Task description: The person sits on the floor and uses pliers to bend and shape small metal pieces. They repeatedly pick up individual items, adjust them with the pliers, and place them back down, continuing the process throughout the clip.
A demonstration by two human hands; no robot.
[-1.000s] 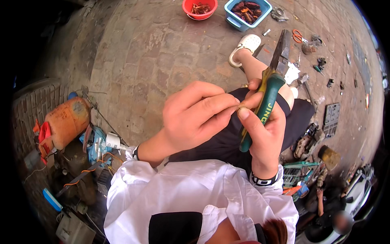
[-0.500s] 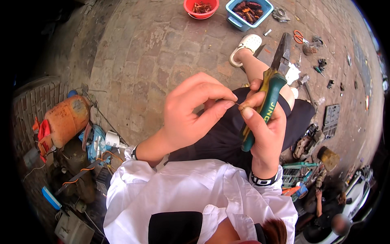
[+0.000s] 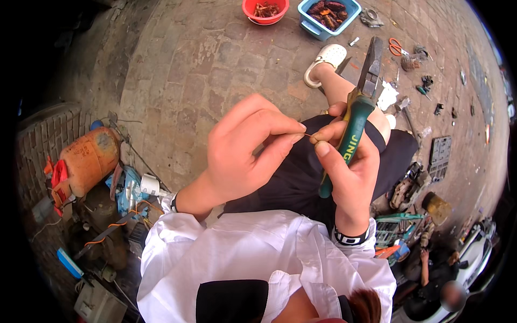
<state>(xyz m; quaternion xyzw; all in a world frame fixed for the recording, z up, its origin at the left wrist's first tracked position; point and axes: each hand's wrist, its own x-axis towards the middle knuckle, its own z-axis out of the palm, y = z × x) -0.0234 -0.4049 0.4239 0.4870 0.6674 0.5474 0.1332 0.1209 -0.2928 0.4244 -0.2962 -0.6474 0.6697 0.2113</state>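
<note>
A thin copper-coloured wire (image 3: 307, 135) spans the small gap between my two hands, above my lap. One end sits in the pinched thumb and forefinger of my left hand (image 3: 242, 139). Thumb and forefinger of my right hand (image 3: 355, 171) pinch the other end. That same hand also holds a pair of pliers (image 3: 356, 124) with green and yellow handles against the palm. Their dark metal jaws point up and away from me, and the lower handle end sticks out below the thumb. How much wire lies hidden in the fingers I cannot tell.
A red bowl (image 3: 278, 18) and a blue basin (image 3: 315, 28) with reddish-brown scraps stand ahead. Orange-handled scissors (image 3: 396, 47) and small parts lie right on the brick ground. An orange gas cylinder (image 3: 91, 161) is at left; a person (image 3: 439, 274) appears lower right.
My left hand has shifted slightly left, and a short stretch of wire shows between the fingertips. The pliers have turned a little more upright in my right hand.
</note>
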